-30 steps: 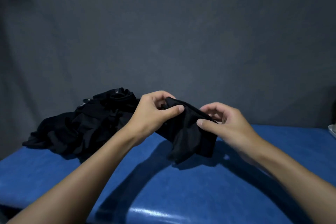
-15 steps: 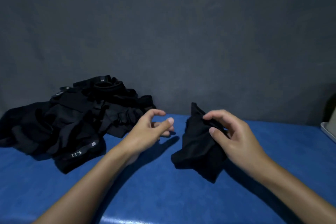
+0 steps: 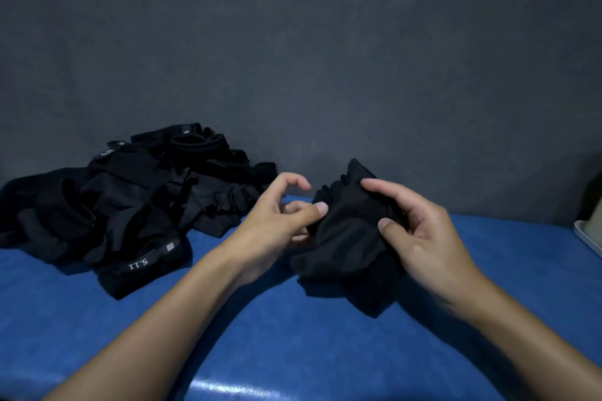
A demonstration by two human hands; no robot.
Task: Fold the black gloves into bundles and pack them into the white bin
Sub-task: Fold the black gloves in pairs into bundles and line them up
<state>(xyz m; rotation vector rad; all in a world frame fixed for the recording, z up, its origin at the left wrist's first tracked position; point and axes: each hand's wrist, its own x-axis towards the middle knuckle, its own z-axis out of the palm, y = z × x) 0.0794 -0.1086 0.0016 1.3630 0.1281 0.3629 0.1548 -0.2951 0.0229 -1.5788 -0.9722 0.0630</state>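
My right hand (image 3: 420,238) grips a crumpled black glove bundle (image 3: 348,238) between thumb and fingers, holding it just above the blue table (image 3: 293,352) right of centre. My left hand (image 3: 277,221) is at the bundle's left edge. Its thumb tip touches the fabric, and its index finger is curled above, apart from the fabric. A heap of loose black gloves (image 3: 130,205) with "5.11" cuff labels lies at the back left. Only a corner of the white bin (image 3: 588,236) shows at the right edge.
A dark grey wall rises directly behind the table. Bare blue tabletop lies in front of my hands and between the bundle and the bin.
A second ago both hands held the bundle. My left hand then let go and has now come back to touch its left edge. My right hand kept its hold throughout.
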